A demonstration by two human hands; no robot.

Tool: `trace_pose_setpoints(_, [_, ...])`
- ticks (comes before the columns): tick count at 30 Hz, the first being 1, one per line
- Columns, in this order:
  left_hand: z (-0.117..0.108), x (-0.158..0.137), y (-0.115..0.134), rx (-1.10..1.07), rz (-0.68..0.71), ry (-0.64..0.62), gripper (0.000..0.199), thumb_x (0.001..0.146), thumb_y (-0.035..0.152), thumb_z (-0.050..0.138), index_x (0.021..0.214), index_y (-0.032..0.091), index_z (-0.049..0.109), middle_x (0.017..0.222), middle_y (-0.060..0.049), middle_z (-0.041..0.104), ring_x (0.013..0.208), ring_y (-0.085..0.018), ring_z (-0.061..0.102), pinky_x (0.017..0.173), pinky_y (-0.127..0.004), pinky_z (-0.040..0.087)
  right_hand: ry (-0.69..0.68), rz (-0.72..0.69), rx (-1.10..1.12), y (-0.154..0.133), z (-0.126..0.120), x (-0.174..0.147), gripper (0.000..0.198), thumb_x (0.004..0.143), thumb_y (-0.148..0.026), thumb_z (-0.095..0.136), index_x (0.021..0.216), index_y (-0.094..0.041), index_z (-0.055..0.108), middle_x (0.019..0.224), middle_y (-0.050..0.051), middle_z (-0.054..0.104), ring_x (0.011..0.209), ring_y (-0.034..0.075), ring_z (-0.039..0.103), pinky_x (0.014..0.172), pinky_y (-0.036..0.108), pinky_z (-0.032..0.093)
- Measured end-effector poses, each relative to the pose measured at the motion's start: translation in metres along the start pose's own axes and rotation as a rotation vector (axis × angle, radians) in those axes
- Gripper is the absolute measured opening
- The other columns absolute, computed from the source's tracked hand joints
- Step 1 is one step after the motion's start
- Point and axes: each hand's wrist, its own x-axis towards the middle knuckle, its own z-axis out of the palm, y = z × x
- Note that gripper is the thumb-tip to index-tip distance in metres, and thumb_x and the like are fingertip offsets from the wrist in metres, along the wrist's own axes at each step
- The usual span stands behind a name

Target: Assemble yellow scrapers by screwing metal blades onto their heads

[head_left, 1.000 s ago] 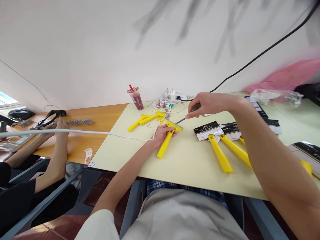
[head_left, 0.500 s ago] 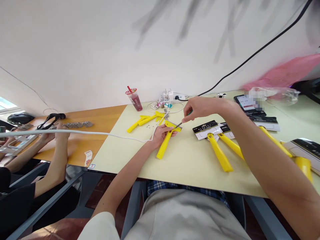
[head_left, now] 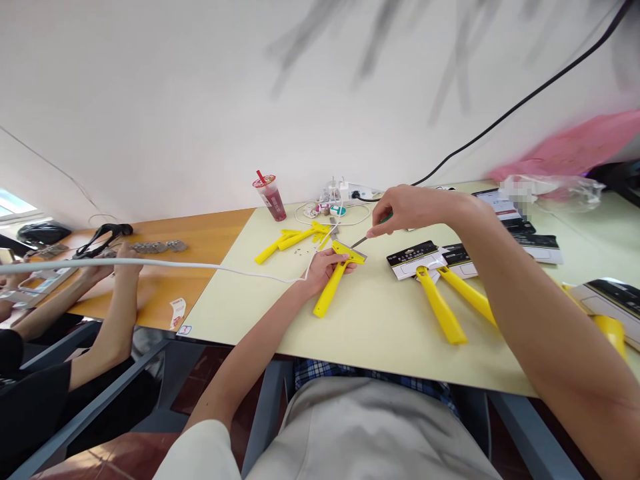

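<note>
My left hand (head_left: pixel 323 270) is closed around the neck of a yellow scraper (head_left: pixel 330 291), whose wide head points away from me and whose handle slants toward me. In my right hand (head_left: pixel 400 207) is a screwdriver (head_left: pixel 359 242) with a green handle, mostly hidden by the fingers. Its dark shaft points down and left, with the tip near the back edge of the scraper head. Whether tip and scraper touch I cannot tell. Beyond my left hand lie more yellow scraper parts (head_left: pixel 295 241), with several tiny screws (head_left: pixel 301 252) nearby.
Right of the scraper are carded packs (head_left: pixel 415 260) with yellow handles (head_left: pixel 440 307). A drink cup (head_left: pixel 273 199) and a power strip (head_left: pixel 363 192) stand by the wall. A white cable (head_left: pixel 225 269) crosses the view at left. Beyond it, a co-worker's arms (head_left: pixel 117 293) rest at the orange table (head_left: pixel 215 240).
The screwdriver tip has lifted off the scraper's face and moved toward its back edge. My right hand has shifted slightly right; my left hand keeps its hold.
</note>
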Motion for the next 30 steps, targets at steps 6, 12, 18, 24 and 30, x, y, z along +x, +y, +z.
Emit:
trace_pose_setpoints(6, [-0.001, -0.001, -0.002, 0.033, -0.052, -0.094, 0.019, 0.087, 0.011, 0.081, 0.103, 0.009, 0.073, 0.105, -0.018, 0.082, 0.079, -0.018, 0.079, 0.079, -0.028, 0.065, 0.059, -0.043, -0.004, -0.009, 0.003, 0.003, 0.042, 0.084, -0.066, 0.077, 0.082, -0.025, 0.080, 0.087, 0.007, 0.079, 0.068, 0.021, 0.062, 0.061, 0.036, 0.041])
trace_pose_setpoints(12, [0.000, -0.003, -0.002, 0.043, -0.053, -0.143, 0.021, 0.087, 0.012, 0.083, 0.103, 0.008, 0.072, 0.103, -0.018, 0.081, 0.076, -0.017, 0.078, 0.077, -0.028, 0.064, 0.042, -0.098, -0.021, -0.012, 0.013, 0.011, 0.037, 0.087, -0.059, 0.076, 0.078, -0.023, 0.077, 0.084, 0.007, 0.077, 0.075, 0.022, 0.063, 0.068, 0.036, 0.041])
trace_pose_setpoints(18, [-0.002, -0.003, -0.002, 0.049, -0.056, -0.144, 0.026, 0.085, 0.016, 0.088, 0.103, 0.008, 0.072, 0.099, -0.018, 0.081, 0.080, -0.019, 0.079, 0.080, -0.030, 0.064, 0.002, -0.095, -0.026, -0.012, 0.014, 0.012, 0.038, 0.089, -0.058, 0.076, 0.075, -0.023, 0.076, 0.079, 0.006, 0.074, 0.072, 0.021, 0.060, 0.067, 0.036, 0.038])
trace_pose_setpoints(24, [-0.003, -0.002, -0.003, 0.052, -0.054, -0.147, 0.025, 0.085, 0.017, 0.088, 0.102, 0.008, 0.073, 0.100, -0.018, 0.081, 0.078, -0.018, 0.078, 0.082, -0.031, 0.064, -0.017, -0.067, 0.014, -0.015, 0.011, 0.006, 0.038, 0.087, -0.055, 0.080, 0.069, -0.023, 0.074, 0.078, 0.008, 0.074, 0.073, 0.024, 0.061, 0.065, 0.038, 0.038])
trace_pose_setpoints(30, [-0.002, -0.003, -0.001, 0.060, -0.069, -0.127, 0.023, 0.086, 0.015, 0.086, 0.102, 0.008, 0.072, 0.096, -0.017, 0.081, 0.074, -0.017, 0.077, 0.079, -0.030, 0.064, -0.016, -0.082, 0.018, -0.015, 0.012, 0.007, 0.037, 0.087, -0.055, 0.079, 0.069, -0.023, 0.074, 0.079, 0.009, 0.075, 0.073, 0.025, 0.062, 0.066, 0.040, 0.040])
